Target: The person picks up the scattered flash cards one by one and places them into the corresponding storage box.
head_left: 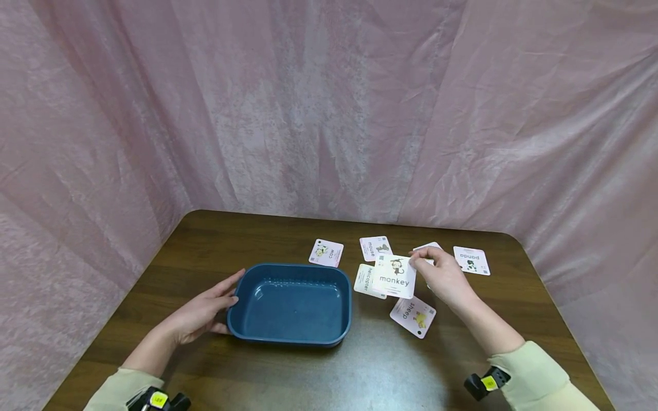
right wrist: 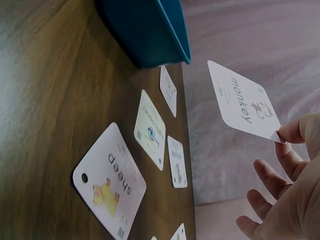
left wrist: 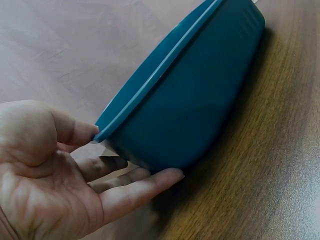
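Thumb and index finger of my right hand (head_left: 441, 278) pinch a white monkey flashcard (head_left: 394, 276) at its corner. In the right wrist view that card (right wrist: 245, 100) is lifted above the table, its other fingers loosely spread below. In the head view it overlaps the helicopter card (head_left: 364, 279), with the sheep card (head_left: 413, 315) just in front. My left hand (head_left: 197, 314) touches the left end of a blue plastic bin (head_left: 345, 305). In the left wrist view, its thumb is at the rim and fairly straight fingers (left wrist: 145, 192) lie against the outer wall.
Behind the bin lies a cow card (head_left: 326, 253), and right of that a mouse card (head_left: 376, 248). A panda card (head_left: 471, 261) is at the far right; another card is partly hidden behind my right hand. Pink curtains (head_left: 319, 114) hang behind the wooden table (head_left: 247, 377).
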`<state>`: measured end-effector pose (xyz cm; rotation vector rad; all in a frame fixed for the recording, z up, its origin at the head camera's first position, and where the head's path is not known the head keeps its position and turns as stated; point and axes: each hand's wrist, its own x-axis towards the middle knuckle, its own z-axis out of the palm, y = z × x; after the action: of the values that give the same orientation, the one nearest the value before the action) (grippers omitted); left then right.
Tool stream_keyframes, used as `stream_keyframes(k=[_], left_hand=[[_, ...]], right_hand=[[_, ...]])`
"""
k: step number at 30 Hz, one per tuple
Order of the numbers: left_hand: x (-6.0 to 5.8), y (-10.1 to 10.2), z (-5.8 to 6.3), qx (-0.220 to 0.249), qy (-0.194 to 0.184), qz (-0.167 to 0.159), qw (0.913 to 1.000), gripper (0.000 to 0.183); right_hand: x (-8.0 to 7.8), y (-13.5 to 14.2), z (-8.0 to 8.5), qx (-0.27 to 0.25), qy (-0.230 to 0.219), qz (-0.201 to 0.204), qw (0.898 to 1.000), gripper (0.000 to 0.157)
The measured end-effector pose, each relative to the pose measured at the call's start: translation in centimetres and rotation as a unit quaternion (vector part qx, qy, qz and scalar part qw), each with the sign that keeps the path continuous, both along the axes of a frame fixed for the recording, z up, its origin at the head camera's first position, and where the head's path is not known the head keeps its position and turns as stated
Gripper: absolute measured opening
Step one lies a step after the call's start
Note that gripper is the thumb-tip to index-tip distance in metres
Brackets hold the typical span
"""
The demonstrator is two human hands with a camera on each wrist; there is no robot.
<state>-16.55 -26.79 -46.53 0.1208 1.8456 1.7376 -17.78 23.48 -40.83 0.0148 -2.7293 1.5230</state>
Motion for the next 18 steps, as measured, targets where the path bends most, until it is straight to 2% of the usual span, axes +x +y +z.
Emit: stream_keyframes(k=[5, 12, 18], left_hand=[[0.0, 0.0, 0.0, 0.002, 0.001, 0.002, 1.0, 0.065], [0.0, 0.0, 0.1, 0.001, -0.001, 0.0, 1.0, 0.066], [0.0, 0.1, 0.2, 0.002, -0.01, 0.001, 1.0, 0.066]], right_hand=[[-0.4, -1.2, 0.0, -0.004, 0.016, 0.012, 1.0, 0.017], [-0.8, -3.1, 0.2, -0.02, 0.01, 0.031, 0.999, 0.016], [-1.2, -4.5, 0.2, -0.013, 0.039, 0.044, 0.998, 0.014]])
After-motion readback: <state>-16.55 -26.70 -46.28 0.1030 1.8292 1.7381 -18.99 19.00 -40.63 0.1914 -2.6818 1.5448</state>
